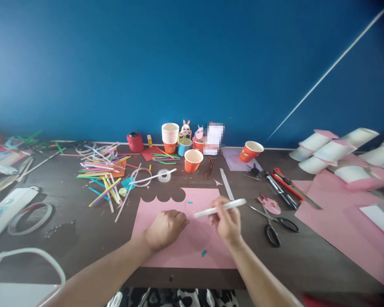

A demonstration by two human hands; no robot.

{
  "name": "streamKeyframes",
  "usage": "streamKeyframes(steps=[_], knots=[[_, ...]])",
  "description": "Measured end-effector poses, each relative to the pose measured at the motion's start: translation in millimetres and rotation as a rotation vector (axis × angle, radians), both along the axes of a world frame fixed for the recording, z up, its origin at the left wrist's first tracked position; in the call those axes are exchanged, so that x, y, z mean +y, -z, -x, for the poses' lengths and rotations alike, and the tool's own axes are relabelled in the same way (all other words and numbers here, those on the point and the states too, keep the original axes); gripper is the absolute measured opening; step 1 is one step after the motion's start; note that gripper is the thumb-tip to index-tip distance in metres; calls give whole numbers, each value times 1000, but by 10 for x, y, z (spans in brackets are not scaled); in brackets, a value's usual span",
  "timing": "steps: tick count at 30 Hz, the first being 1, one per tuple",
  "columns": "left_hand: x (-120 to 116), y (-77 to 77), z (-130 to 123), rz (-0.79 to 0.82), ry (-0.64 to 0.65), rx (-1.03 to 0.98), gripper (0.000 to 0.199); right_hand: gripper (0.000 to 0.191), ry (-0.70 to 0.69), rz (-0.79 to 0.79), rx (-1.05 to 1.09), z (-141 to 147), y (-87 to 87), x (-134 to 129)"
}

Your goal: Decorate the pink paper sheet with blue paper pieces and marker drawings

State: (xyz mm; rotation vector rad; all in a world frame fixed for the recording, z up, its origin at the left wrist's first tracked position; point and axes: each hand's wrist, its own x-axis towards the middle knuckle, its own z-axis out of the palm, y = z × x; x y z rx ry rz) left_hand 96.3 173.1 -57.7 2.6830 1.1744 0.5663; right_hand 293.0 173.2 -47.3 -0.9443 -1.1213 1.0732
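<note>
A pink sheet [192,251] lies at the table's front edge, with scalloped cuts along its top left. On the sheet's left half rests my left hand [166,229], its fingers curled under; what they hold, if anything, is hidden. A white pen [222,208] sits between the fingers of my right hand [225,219], which is over the sheet's right side, the pen's left end close above the paper. Two small blue scraps, one of them a blue scrap [204,253] near the bottom, lie on the sheet.
Scissors [271,224], a red cutter [288,183] and a pink cutout [271,205] lie to the right, before more pink paper [339,221]. Paper cups [193,161] stand behind the sheet. Coloured strips [105,168], a tape roll [164,175] and a power strip [9,211] are leftward.
</note>
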Motion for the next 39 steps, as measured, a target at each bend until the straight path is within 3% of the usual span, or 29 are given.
streamKeyframes(steps=[2, 3, 8, 11, 16, 18, 21, 23, 29, 39], knots=[[3, -11, 34, 8, -3, -27, 28, 23, 143, -14, 126, -84, 24, 36], [5, -25, 44, 25, 9, -45, 27, 23, 128, -8, 114, -103, 27, 39], [-9, -85, -14, 96, 87, -69, 32, 15, -341, 34, -194, 63, -49, -66], [-35, -82, -64, 55, 95, -19, 27, 16, -414, 2, -227, 174, -72, -128], [-59, -55, -67, 68, 108, 15, 31, 17, -378, 33, -88, 129, -26, -116], [-57, -39, -29, 80, 93, 16, 32, 19, -243, 7, 36, 32, -33, -50], [-44, -44, 29, 84, 51, -11, 31, 28, 111, -89, 240, -125, -53, 78], [-32, -83, 33, 87, 61, -34, 28, 26, 183, -62, 145, -170, -38, 140], [-24, -181, -55, 10, 75, -4, 15, 16, 92, 49, -290, -44, 96, 171], [-57, 40, -53, -35, 132, 38, 39, 15, -33, -39, -630, 57, 91, 171]])
